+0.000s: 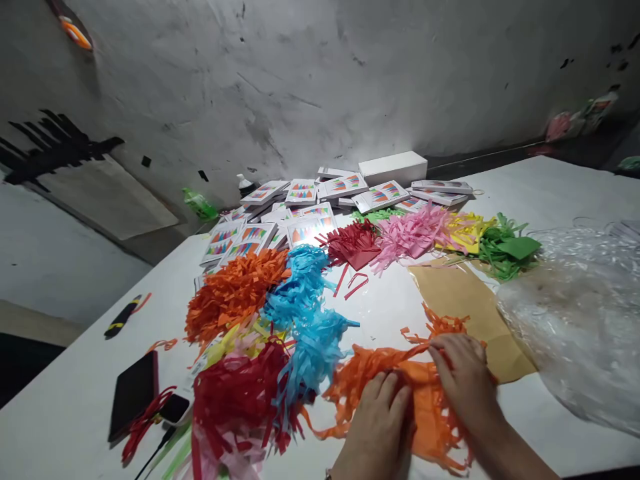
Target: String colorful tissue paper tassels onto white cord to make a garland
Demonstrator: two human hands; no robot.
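Orange fringed tissue paper (425,427) lies on the white table in front of me, its cut strips spreading left and up. My left hand (377,417) has its fingers curled down over the paper's left part. On the upper right edge of the same paper, my right hand (465,377) pinches it between thumb and fingers; the fingertips are partly hidden. Left of my hands lie piles of blue tissue fringe (313,333), dark red tissue fringe (240,387) and more orange fringe (237,290).
Flat printed boxes (345,187) are heaped at the back by a white box (395,167). Pink fringe (415,230) and green fringe (505,257) lie before them. Brown paper (455,300) and clear plastic (575,333) are right. A black tablet (133,393) and cutter (121,317) lie left.
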